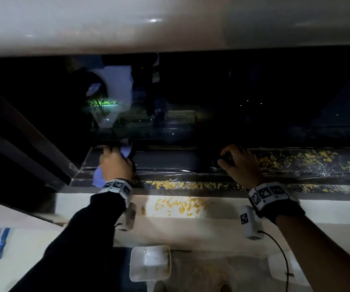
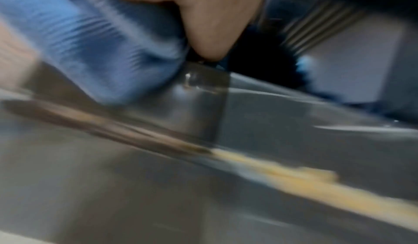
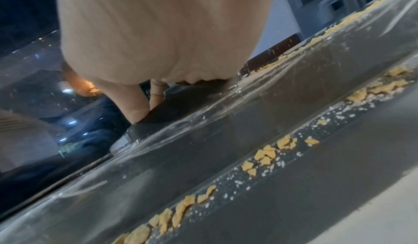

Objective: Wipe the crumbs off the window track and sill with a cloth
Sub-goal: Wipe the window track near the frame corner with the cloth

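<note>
The bunched pale-blue cloth sits at the left end of the dark window track, clamped in the curled fingers of the left hand, likely to drag along the channel. Yellow crumbs line the nearer groove and dot the white sill. The right hand rests fingertips on the track, fingers bent and holding nothing, seemingly for bracing.

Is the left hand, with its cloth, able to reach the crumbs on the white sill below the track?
Probably yes: the left hand and blue cloth sit just above-left of those crumbs, with nothing between.
</note>
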{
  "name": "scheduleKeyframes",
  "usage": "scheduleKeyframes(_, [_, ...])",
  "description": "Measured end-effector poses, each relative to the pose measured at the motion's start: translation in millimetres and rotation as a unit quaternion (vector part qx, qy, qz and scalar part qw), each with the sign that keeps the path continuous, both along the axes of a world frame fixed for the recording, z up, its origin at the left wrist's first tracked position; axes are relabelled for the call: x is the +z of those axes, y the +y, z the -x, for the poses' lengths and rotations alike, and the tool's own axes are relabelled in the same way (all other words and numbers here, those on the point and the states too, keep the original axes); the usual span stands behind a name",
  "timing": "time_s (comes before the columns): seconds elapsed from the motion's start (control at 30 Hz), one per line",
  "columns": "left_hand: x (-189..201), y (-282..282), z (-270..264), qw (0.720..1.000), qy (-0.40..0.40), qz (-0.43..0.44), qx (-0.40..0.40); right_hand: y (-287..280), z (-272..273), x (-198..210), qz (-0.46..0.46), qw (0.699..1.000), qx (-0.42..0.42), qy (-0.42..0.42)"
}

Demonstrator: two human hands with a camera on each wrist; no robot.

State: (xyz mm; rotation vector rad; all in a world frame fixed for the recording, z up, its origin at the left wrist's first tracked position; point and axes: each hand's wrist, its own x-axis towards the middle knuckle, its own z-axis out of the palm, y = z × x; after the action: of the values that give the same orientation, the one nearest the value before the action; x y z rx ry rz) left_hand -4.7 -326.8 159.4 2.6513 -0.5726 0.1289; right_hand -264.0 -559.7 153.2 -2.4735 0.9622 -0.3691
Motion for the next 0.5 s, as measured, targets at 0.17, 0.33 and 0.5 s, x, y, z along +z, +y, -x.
scheduleKeyframes(0.17, [-3.2, -51.5, 68.1, 0.992, 0.004, 0.029, -0.123, 0.6, -2.3, -0.7, 0.005, 1.0, -0.002, -0.016])
scheduleKeyframes(0.33, [20.9, -60.4, 90.1, 0.96, 0.038, 0.049, -0.275, -2.1, 0.7, -0.3, -0.003, 1.0, 0.004, -0.019])
scheduleKeyframes(0.5, [51.4, 6.1, -3.9, 0.997, -0.019, 0.052, -0.058, -1.5, 1.4, -0.4, -0.005, 1.0, 0.005, -0.014])
